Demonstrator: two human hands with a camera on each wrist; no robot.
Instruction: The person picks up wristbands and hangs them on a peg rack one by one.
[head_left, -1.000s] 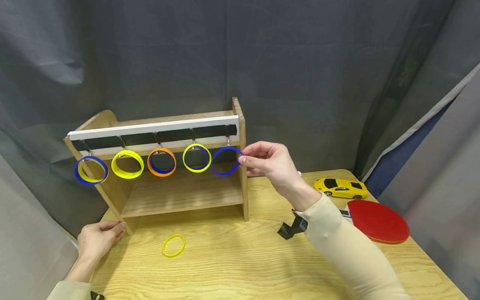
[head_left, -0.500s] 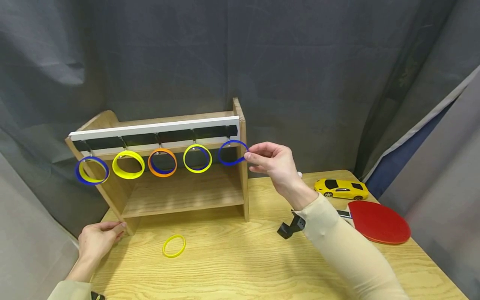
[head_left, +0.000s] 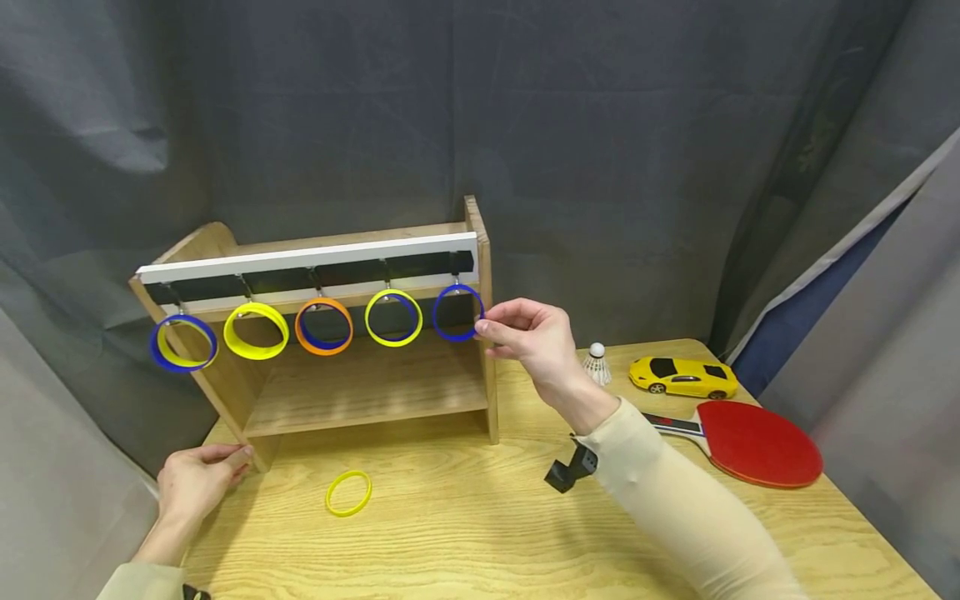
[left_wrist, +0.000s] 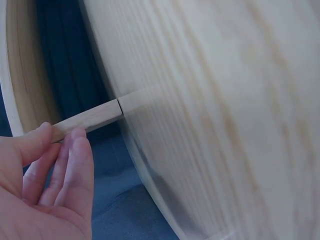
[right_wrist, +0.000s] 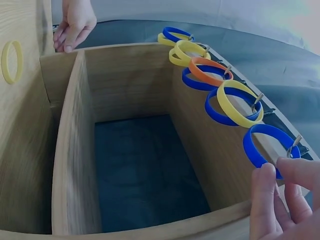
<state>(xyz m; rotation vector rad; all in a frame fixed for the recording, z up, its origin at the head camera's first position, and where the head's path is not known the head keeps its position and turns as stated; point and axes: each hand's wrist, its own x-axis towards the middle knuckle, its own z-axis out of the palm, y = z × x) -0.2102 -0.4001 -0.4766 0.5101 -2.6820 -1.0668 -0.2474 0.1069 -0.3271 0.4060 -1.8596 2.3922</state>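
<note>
My right hand [head_left: 536,337] pinches the right edge of a blue wristband [head_left: 435,323] between thumb and fingers. That wristband hangs at the rightmost hook of a white board [head_left: 300,252] across a small wooden shelf [head_left: 360,404]; in the right wrist view the hook's tip pokes through the blue wristband [right_wrist: 248,148]. The other hooks bear a blue-and-yellow pair [head_left: 155,346], yellow wristbands [head_left: 231,340], an orange wristband [head_left: 300,335] with a blue one behind, and a yellow wristband [head_left: 370,325] over blue. At lower left, my left hand [head_left: 191,483] grips the shelf's side panel [left_wrist: 87,120] near its foot.
A single yellow wristband [head_left: 345,512] lies on the table [head_left: 465,533] before the shelf. Over on the right are a shuttlecock [head_left: 597,367], a yellow toy car [head_left: 682,377] and a red table tennis bat [head_left: 761,442]. Grey curtain [head_left: 600,167] encloses the back and sides.
The right hand raised the blue wristband to the right, then brought it back left and down, rounder and hanging at the hook. The shuttlecock came into view. My left hand stayed put.
</note>
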